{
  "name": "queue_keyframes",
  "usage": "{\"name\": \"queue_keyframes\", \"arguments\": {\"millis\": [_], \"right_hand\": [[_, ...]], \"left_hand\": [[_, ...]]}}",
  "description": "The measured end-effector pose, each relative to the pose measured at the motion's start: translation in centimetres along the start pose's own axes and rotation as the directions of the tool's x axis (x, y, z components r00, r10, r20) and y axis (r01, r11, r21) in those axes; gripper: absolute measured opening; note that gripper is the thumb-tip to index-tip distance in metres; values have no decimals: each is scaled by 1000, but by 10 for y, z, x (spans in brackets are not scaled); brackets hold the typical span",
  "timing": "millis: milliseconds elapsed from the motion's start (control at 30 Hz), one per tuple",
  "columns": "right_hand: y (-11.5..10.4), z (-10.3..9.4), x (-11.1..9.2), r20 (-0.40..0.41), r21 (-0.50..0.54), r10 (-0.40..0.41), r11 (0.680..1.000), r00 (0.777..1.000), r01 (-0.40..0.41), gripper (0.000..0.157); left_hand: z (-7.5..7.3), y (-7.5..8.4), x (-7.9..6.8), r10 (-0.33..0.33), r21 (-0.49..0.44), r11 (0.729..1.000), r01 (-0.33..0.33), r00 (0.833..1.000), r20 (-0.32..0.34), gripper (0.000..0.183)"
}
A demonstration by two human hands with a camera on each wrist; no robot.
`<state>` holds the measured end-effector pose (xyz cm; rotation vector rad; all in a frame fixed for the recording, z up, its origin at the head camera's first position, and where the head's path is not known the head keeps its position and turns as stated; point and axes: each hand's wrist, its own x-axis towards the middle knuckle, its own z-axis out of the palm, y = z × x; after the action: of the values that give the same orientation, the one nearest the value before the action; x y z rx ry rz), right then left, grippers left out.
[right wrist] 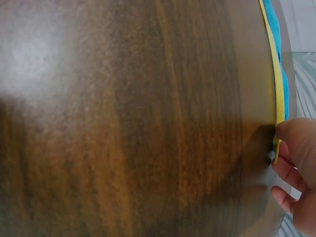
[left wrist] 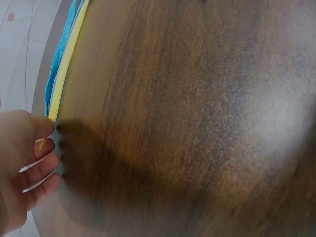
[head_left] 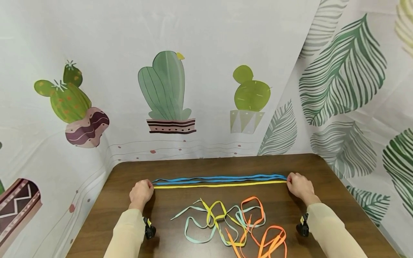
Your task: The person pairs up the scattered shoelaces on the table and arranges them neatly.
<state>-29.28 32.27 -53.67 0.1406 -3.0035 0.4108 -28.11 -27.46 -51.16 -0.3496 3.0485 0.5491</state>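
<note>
In the head view a yellow shoelace (head_left: 219, 185) runs nearly straight from hand to hand across the table's far part. My left hand (head_left: 141, 192) pinches its left end, and its tip (left wrist: 42, 144) pokes out below the thumb in the left wrist view. My right hand (head_left: 300, 185) pinches the other end between thumb and fingers, with a short tip (right wrist: 276, 154) sticking out. Right behind the yellow lace lie blue shoelaces (head_left: 206, 178), stretched lengthwise alongside it. Their ends reach close to both hands and are partly hidden there.
Nearer on the brown table (head_left: 167, 236) lies a loose tangle of a yellow lace (head_left: 221, 217), pale mint laces (head_left: 196, 241) and orange laces (head_left: 274, 243). A white cloth with printed cacti (head_left: 206, 71) hangs right behind the table's far edge.
</note>
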Motion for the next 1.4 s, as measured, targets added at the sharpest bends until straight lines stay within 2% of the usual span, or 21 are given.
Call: {"name": "queue_keyframes", "arguments": {"millis": [167,433,800,1000,1233,1400], "right_hand": [[1,-4,-2,27,0,36,999,999,-36,7],[1,-3,-4,23,6,40,999,999,-40,6],[-1,-8,-9,22,13,34,999,999,-34,14],[-7,-14,-8,-46,2,-16,1000,999,16,14],[-22,-22,-4,-102,5,-91,996,991,91,13],[-43,-22,-2,-138,5,-190,981,972,192,14]], "left_hand": [[0,2,-1,-10,0,1000,10,1000,-2,8],[2,2,-1,-9,4,1000,9,1000,5,7],[-2,-2,-4,60,-4,998,-60,998,22,17],[-9,-1,-6,113,8,993,-114,993,39,20],[-18,9,-13,192,-13,981,-192,981,-8,23],[-22,20,-20,250,-24,968,-252,967,-48,21]]}}
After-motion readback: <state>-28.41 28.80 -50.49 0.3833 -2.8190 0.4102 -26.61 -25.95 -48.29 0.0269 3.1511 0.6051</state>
